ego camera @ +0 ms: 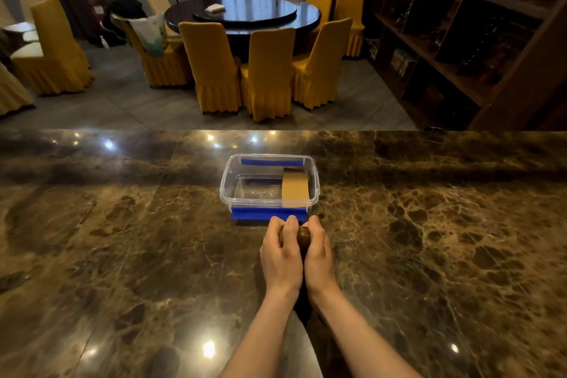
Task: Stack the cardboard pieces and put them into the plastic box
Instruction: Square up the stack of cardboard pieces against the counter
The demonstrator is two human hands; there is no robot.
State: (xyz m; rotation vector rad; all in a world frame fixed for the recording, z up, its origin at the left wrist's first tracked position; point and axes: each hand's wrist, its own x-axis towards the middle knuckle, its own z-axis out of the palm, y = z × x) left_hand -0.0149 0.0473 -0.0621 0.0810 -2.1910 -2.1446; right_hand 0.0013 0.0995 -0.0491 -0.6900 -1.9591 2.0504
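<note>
Head view, near to far. Your bare forearms come up from the bottom edge and converge at centre. Your left hand [280, 250] and right hand [317, 250] are pressed side by side, both wrapped around a small stack of cardboard pieces [302, 232]. Only the layered brown top edge of the stack shows between your fingers; the rest is covered, so I can't tell the piece count. The stack sits low over the marble countertop [122, 239]; whether it's touching the surface is hidden by your hands.

Just beyond your fingertips is the clear plastic box [270, 182], lid off, with blue strips on its near and far rims. Your hands are just short of the near blue strip, not over the box. Inside, one tan cardboard piece [295, 189] lies against the right wall, tilted with its far end raised. The left part of the box shows only bare bottom.

Past the counter edge: a dark round dining table [245, 14] ringed by yellow-covered chairs [270, 70], and a dark wooden shelf unit [460, 40] on the right.
</note>
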